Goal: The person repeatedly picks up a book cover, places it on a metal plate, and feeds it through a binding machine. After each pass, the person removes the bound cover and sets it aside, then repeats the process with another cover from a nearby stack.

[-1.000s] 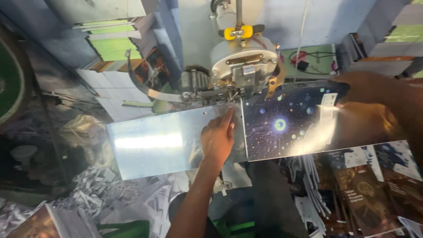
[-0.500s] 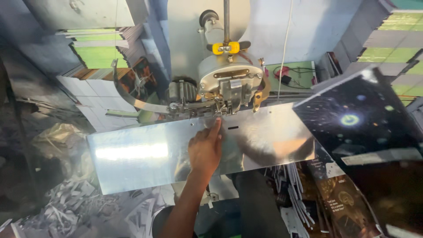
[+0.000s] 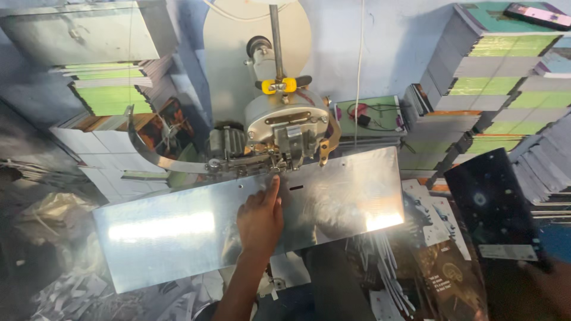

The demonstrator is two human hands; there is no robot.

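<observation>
Fingers [image 3: 270, 193] of the left hand [image 3: 260, 221] are lying flat and close together on the shiny metal plate [image 3: 178, 235], the index fingertip pointing up toward the plate's far edge, just below the stitching head [image 3: 285, 134] of the machine. The hand is holding nothing; its palm is pressing on the plate near the middle of its length, and a small slot [image 3: 295, 188] in the plate is showing just to the right of the fingertip.

Head view: the right hand [image 3: 550, 285] is appearing only dimly at the lower right corner of the frame, beyond the plate's right end, and it is gripping the lower edge of a dark booklet [image 3: 493, 208] with a starry cover; how its fingers are set cannot be told. The booklet is being held upright, well apart from the plate and clear of the machine. A curved metal arm [image 3: 156, 157] is reaching out from the head along the plate's far-left edge. Stacks of green-edged booklets [image 3: 493, 77] are rising against the wall behind the plate's right end, and more printed covers [image 3: 449, 276] are lying below its right corner.
</observation>
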